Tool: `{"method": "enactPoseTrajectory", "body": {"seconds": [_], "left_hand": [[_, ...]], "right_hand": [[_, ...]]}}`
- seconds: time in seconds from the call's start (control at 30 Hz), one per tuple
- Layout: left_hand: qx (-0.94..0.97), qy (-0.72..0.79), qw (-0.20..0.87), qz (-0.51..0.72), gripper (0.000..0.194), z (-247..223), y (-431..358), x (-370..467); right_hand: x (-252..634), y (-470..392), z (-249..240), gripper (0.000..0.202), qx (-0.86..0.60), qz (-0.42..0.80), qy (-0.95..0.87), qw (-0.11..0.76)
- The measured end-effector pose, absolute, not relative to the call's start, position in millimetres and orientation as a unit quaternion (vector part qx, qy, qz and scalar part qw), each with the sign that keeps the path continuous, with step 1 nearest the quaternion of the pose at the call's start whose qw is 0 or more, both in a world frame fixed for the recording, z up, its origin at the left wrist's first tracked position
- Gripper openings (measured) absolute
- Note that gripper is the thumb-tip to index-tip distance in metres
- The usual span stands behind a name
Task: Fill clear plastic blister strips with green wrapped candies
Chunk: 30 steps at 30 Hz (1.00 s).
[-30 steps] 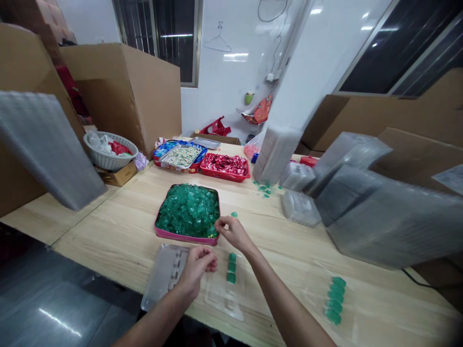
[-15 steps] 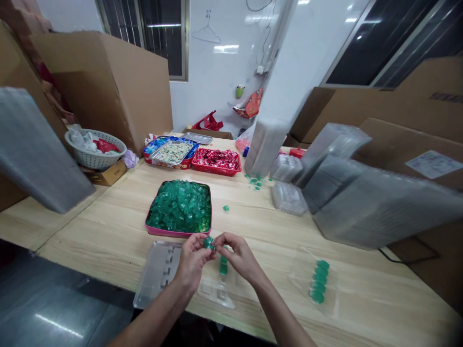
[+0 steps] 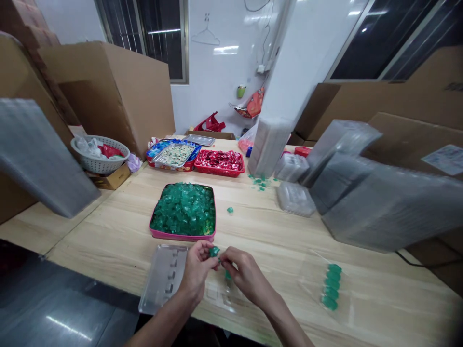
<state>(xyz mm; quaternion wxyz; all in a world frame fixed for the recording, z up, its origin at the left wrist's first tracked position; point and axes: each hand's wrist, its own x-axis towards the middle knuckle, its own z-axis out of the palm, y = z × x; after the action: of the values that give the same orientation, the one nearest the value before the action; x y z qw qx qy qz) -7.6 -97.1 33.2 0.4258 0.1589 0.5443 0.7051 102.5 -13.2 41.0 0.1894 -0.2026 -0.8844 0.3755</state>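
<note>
My left hand (image 3: 197, 267) pinches a small shiny green piece (image 3: 213, 251) between thumb and fingers. Close beside it, my right hand (image 3: 241, 270) has its thumb and fingertips pressed together; what they hold, if anything, is too small to make out. Below the hands lies a clear plastic tray (image 3: 217, 292), partly covered by them, with green in one of its slots. To the left is another clear tray (image 3: 159, 270) with a row of notches. Just beyond the hands stands a pink-rimmed tin (image 3: 181, 236) heaped with green translucent pieces (image 3: 183, 207).
At right lies a clear tray holding a row of green pieces (image 3: 331, 286). Stacks of clear plastic trays (image 3: 383, 202) stand behind it. A red basket (image 3: 219, 171) of red wrappers and a grey basket (image 3: 103, 165) sit farther back. One loose green piece (image 3: 230, 210) lies mid-table.
The view has shifted slightly, so the table's contents sit a little farther right. Both hands stay close together over the tray, and the green piece in my left hand has turned.
</note>
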Motion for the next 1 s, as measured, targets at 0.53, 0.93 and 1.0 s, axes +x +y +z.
{"method": "enactPoseTrajectory", "body": {"seconds": [0.53, 0.93, 1.0], "left_hand": [[0.129, 0.555, 0.490, 0.660, 0.022, 33.9, -128.7, -1.8], [0.012, 0.425, 0.558, 0.713, 0.035, 41.5, -140.9, -38.7], [0.018, 0.433, 0.556, 0.709, 0.038, 42.1, -139.7, -41.6]], "right_hand": [[37.6, 19.4, 35.1, 0.016, -0.218, 0.396, -0.855, 0.254], [-30.5, 36.9, 42.5, 0.017, -0.117, 0.184, -0.976, -0.016], [-21.0, 44.8, 44.6, 0.018, -0.120, 0.233, -0.965, 0.004]]}}
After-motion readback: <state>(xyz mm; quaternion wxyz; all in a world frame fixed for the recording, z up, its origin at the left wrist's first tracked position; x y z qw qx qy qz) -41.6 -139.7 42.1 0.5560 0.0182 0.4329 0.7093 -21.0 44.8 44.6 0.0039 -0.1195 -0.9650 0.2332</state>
